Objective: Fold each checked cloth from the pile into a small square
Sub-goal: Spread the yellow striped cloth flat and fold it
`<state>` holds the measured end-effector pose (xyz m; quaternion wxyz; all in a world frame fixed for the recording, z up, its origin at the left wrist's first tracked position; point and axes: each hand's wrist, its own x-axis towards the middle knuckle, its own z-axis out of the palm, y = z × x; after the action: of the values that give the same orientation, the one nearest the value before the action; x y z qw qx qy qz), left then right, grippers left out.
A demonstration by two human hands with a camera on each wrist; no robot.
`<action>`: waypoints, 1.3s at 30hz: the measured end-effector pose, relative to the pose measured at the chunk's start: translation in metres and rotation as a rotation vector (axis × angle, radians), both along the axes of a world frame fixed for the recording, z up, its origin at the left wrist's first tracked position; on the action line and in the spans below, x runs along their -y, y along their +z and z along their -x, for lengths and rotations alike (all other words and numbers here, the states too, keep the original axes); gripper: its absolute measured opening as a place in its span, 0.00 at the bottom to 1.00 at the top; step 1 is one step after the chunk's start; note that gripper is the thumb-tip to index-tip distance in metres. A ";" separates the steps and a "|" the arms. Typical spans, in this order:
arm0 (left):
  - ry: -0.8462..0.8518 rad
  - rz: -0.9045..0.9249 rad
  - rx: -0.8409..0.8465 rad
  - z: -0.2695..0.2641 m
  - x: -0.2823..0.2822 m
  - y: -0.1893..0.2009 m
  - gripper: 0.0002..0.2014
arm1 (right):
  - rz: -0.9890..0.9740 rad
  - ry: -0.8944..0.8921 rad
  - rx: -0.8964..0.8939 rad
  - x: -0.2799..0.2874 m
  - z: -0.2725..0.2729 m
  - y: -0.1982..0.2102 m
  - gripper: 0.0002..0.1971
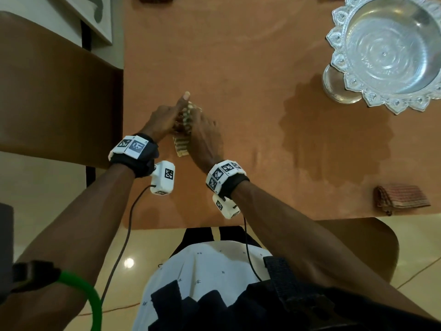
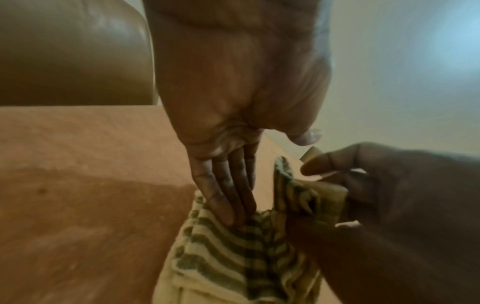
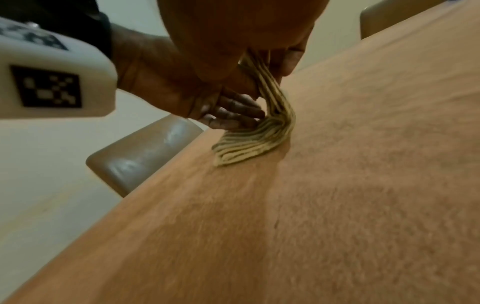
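A green-and-cream checked cloth lies part-folded as a narrow strip in the middle of the orange-brown table. My left hand presses it down with straight fingers at the crease, thumb raised. My right hand pinches the cloth's far end and holds it lifted above the table. In the left wrist view the raised end bends up from the flat part into the right hand. The right wrist view shows the cloth curving up from the left fingers to my right hand.
A silver scalloped pedestal bowl stands at the far right. A folded red checked cloth lies near the table's front right edge. A brown chair stands left of the table. The table's near edge runs just below my wrists.
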<state>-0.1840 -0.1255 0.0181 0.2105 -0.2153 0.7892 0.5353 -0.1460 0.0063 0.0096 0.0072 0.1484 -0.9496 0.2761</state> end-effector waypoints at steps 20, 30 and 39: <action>-0.011 0.360 -0.251 -0.010 0.021 -0.030 0.15 | -0.078 0.267 -0.036 0.007 -0.022 -0.037 0.17; 0.141 0.541 -0.273 -0.027 0.007 -0.033 0.25 | -0.035 0.285 -0.081 -0.011 -0.033 -0.040 0.22; -0.272 0.868 -0.328 -0.069 -0.021 -0.060 0.30 | -0.110 0.358 0.152 -0.008 0.008 -0.055 0.31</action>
<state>-0.1153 -0.1043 -0.0422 0.0422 -0.0910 0.9834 0.1512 -0.1535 0.0145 -0.0456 -0.1216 0.2937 -0.9195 0.2311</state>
